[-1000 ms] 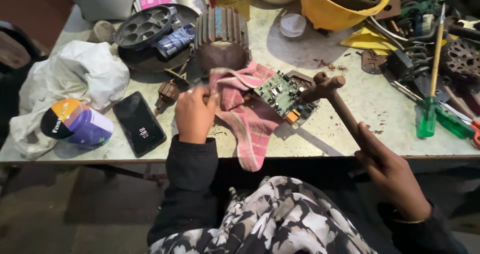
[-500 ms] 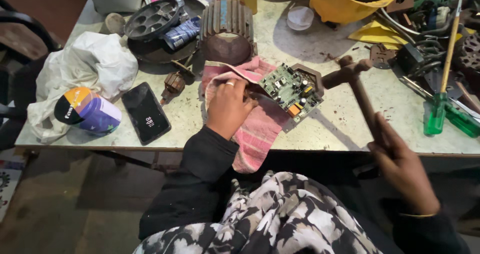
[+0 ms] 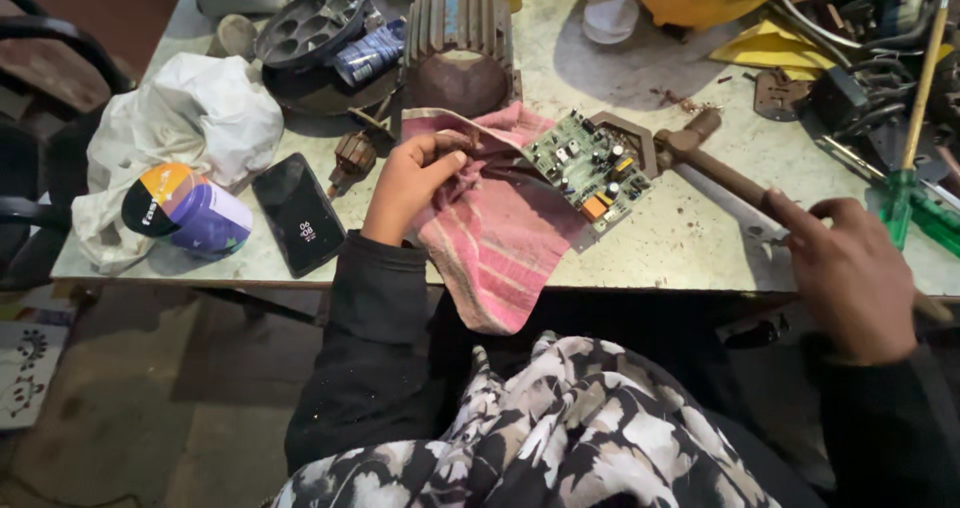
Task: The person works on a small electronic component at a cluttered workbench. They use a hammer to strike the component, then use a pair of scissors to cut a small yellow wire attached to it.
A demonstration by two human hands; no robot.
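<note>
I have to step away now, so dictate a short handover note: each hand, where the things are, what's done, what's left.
Left hand: pinching the edge of the pink cloth, which lies on the table and hangs over its near edge.
Right hand: gripping the hammer by its handle; its head sits beside the metal frame, whether touching is unclear.
Green circuit board: lying on the cloth's upper right, inside a metal frame.
Done: board laid out on the cloth.
Left: board still in its frame.

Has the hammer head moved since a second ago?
Yes. The hammer head has come down from above the green circuit board to the tabletop beside its right edge.
</note>
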